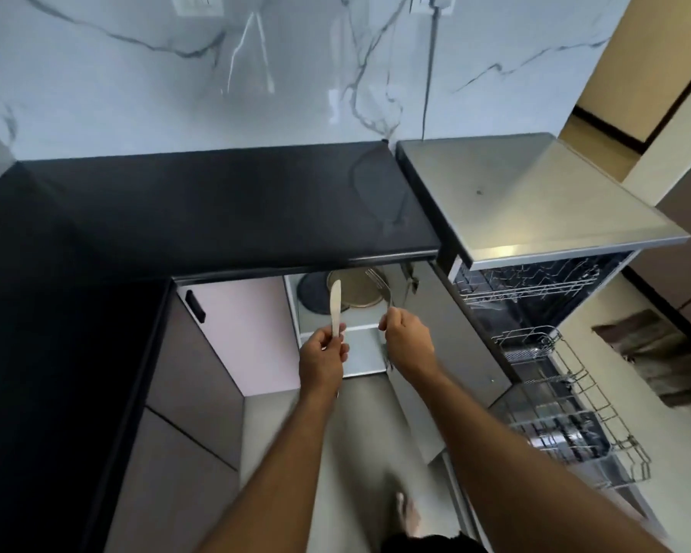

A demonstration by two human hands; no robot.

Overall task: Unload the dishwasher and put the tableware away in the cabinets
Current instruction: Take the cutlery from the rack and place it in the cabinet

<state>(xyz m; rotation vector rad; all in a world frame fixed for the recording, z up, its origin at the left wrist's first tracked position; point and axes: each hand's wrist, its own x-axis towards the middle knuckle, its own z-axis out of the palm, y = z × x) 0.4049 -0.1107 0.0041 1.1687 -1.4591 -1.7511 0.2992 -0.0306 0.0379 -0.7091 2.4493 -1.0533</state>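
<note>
Tableware is out of the dishwasher (535, 297): left hand (322, 355) fingers clamp a knife (335, 307) upright, blade pointing away, right hand (409, 339) fingers pinch a fork (381, 285), tines toward the open cabinet (360, 345) under the bench (216, 209), where round plates (354, 291) lie on the shelf.

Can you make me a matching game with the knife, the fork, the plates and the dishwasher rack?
Things:
1. knife
2. fork
3. plates
4. dishwasher rack

Places:
A. pulled out on the right
B. in the left hand
C. on the cabinet shelf
D. in the right hand

Pairs: 1-B, 2-D, 3-C, 4-A
</note>
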